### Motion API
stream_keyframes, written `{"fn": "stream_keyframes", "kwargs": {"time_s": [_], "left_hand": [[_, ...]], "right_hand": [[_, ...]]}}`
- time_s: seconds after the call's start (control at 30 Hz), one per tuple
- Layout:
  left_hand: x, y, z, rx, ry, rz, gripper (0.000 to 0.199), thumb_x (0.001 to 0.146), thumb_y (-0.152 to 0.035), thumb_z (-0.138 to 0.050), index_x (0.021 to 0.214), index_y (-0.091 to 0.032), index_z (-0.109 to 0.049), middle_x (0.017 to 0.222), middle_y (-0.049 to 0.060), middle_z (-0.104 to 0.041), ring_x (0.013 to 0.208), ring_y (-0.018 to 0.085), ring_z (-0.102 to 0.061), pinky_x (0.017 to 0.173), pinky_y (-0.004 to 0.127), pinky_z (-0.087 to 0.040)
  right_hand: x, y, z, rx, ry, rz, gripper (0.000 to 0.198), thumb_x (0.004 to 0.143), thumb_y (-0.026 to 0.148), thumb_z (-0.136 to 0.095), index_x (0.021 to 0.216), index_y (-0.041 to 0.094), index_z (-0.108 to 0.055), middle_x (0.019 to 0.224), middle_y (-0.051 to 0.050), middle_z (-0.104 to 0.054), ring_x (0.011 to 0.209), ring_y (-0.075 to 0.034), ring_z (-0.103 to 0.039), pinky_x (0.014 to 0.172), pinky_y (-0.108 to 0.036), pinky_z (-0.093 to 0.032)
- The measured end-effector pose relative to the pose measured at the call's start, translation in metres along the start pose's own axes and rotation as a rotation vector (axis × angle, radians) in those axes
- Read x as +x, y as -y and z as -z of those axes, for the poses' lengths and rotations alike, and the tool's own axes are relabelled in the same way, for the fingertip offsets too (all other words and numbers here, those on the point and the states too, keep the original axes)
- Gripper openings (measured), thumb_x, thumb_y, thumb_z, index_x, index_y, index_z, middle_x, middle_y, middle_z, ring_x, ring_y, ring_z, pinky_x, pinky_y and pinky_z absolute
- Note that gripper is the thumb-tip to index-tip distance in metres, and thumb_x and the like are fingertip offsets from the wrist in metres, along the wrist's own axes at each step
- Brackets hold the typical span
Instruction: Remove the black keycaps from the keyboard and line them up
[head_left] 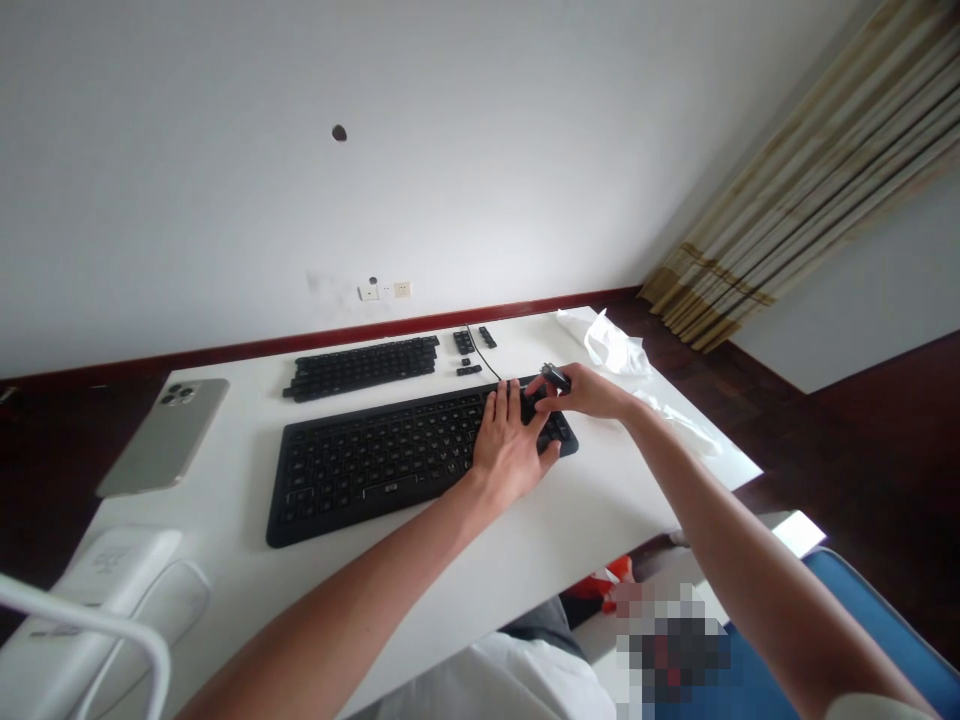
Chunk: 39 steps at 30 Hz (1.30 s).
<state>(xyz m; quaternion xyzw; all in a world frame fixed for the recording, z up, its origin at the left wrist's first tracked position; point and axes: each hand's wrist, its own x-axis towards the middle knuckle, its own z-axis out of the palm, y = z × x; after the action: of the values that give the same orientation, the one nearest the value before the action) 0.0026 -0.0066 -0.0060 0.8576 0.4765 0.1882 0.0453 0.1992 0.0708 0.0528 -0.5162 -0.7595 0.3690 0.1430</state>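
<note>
A black keyboard (360, 455) lies slightly slanted on the white table, its keycaps off over most of its area so that the switch rows show. My left hand (510, 450) rests flat on its right part, fingers stretched out and thumb apart. Close beside it, my right hand (589, 392) pinches a small dark tool with a metallic end (556, 377) above the keyboard's upper right corner. What the tool's lower side touches is hidden by my fingers. Behind the keyboard lie rows of removed black keycaps (364, 366), with smaller groups of keycaps (463, 343) to their right.
A phone (169, 435) lies at the table's left, and a white power strip (112, 570) with a cable is at the front left. Crumpled white plastic (611, 345) covers the back right. The keyboard's thin cable (481, 352) runs to the back edge.
</note>
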Motion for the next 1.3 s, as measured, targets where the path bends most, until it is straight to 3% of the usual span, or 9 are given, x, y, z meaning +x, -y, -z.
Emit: {"fn": "stream_keyframes", "kwargs": {"time_s": [0.27,0.37,0.5,0.67,0.87,0.93,1.07,1.3], "left_hand": [[0.0,-0.001,0.004,0.019,0.0,-0.009,0.063,0.102,-0.053,-0.058,0.156,-0.021,-0.052,0.165,0.021,-0.034,0.155,0.044,-0.025,0.126,0.058,-0.025],[0.0,-0.001,0.004,0.015,0.0,-0.006,0.065,0.102,-0.054,-0.058,0.159,-0.024,-0.048,0.165,0.02,-0.035,0.155,0.044,-0.024,0.125,0.058,-0.025],[0.0,0.0,0.004,-0.002,-0.001,0.002,0.066,0.102,-0.056,-0.057,0.16,-0.026,-0.047,0.166,0.019,-0.033,0.155,0.043,-0.024,0.125,0.059,-0.026],[0.0,0.0,0.004,-0.024,-0.01,0.011,0.065,0.102,-0.056,-0.056,0.159,-0.027,-0.047,0.167,0.018,-0.032,0.156,0.042,-0.024,0.126,0.057,-0.026],[0.001,-0.001,0.004,-0.024,0.009,0.01,0.066,0.102,-0.056,-0.057,0.16,-0.027,-0.046,0.168,0.016,-0.031,0.156,0.042,-0.023,0.126,0.058,-0.025],[0.001,-0.001,0.003,-0.02,0.006,0.013,0.066,0.102,-0.056,-0.056,0.16,-0.028,-0.045,0.168,0.015,-0.03,0.156,0.041,-0.022,0.126,0.058,-0.026],[0.001,-0.001,0.002,-0.009,-0.005,0.019,0.066,0.102,-0.055,-0.057,0.16,-0.028,-0.044,0.169,0.015,-0.029,0.157,0.04,-0.02,0.126,0.057,-0.024],[0.001,-0.002,0.003,0.015,-0.011,0.006,0.063,0.102,-0.054,-0.058,0.157,-0.025,-0.049,0.167,0.017,-0.032,0.156,0.04,-0.023,0.127,0.057,-0.024]], "right_hand": [[0.009,0.006,0.002,-0.075,0.05,-0.043,0.029,0.078,0.048,-0.079,0.091,0.021,-0.081,0.072,-0.002,-0.072,0.067,-0.018,-0.06,0.063,-0.03,-0.045],[0.017,0.002,0.008,-0.112,-0.089,-0.07,0.032,0.079,0.051,-0.077,0.091,0.022,-0.082,0.072,-0.001,-0.069,0.064,-0.016,-0.056,0.06,-0.029,-0.042],[0.04,-0.014,0.017,-0.173,-0.34,-0.208,0.036,0.082,0.054,-0.075,0.093,0.02,-0.083,0.064,0.0,-0.061,0.058,-0.015,-0.05,0.056,-0.029,-0.039],[0.064,-0.032,0.012,-0.258,-0.374,-0.286,0.03,0.082,0.046,-0.076,0.093,0.019,-0.083,0.061,-0.002,-0.063,0.061,-0.019,-0.058,0.06,-0.031,-0.042],[0.055,-0.036,0.005,-0.234,-0.423,-0.23,0.038,0.082,0.053,-0.075,0.096,0.019,-0.083,0.066,-0.003,-0.066,0.066,-0.021,-0.061,0.063,-0.032,-0.044],[0.048,-0.035,0.01,-0.2,-0.394,-0.148,0.041,0.082,0.056,-0.075,0.099,0.02,-0.083,0.071,-0.003,-0.067,0.065,-0.018,-0.059,0.063,-0.031,-0.044],[0.035,-0.029,0.021,-0.12,-0.197,-0.013,0.044,0.076,0.058,-0.08,0.101,0.022,-0.083,0.074,-0.001,-0.066,0.063,-0.015,-0.054,0.061,-0.03,-0.042],[0.028,-0.01,0.012,-0.089,0.005,0.043,0.041,0.072,0.054,-0.083,0.098,0.022,-0.082,0.075,-0.001,-0.068,0.065,-0.016,-0.056,0.061,-0.029,-0.044]]}}
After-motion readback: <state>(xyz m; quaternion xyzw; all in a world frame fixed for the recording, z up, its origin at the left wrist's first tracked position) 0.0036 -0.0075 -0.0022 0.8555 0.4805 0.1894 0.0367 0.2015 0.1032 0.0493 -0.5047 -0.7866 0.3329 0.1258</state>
